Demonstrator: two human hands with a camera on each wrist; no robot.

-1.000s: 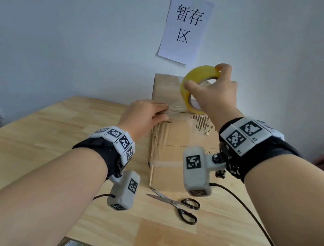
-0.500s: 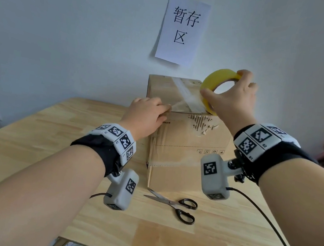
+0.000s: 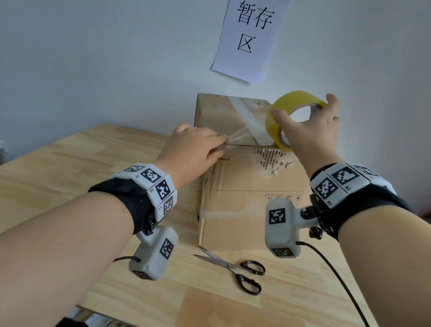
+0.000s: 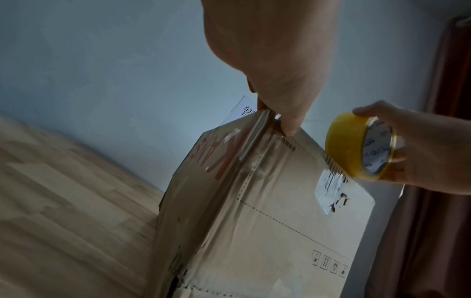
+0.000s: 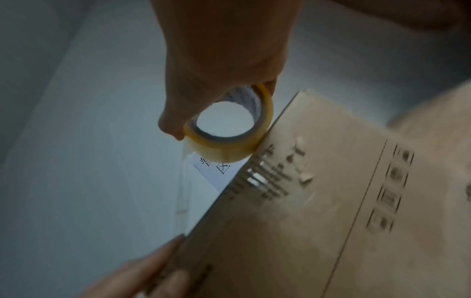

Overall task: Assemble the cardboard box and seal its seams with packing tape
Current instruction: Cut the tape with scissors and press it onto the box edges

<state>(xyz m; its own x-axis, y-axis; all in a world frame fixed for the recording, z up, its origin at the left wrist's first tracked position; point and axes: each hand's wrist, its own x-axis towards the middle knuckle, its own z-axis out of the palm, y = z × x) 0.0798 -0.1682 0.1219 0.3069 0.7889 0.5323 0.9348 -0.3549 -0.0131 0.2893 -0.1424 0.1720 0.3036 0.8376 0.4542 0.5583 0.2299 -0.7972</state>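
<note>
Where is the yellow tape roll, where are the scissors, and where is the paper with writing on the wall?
yellow tape roll (image 3: 278, 116), head view, on its yellow outer band.
scissors (image 3: 250, 267), head view, on a black handle loop.
paper (image 3: 249, 34), head view, on the sheet's middle.

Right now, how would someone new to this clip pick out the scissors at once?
Start at the wooden table and find the upright cardboard box near the wall. Just in front of the box's base, on the side nearer the camera, lie the scissors, flat on the wood and untouched. They are the only metal-bladed thing there, with two black loop handles pointing right.
</note>
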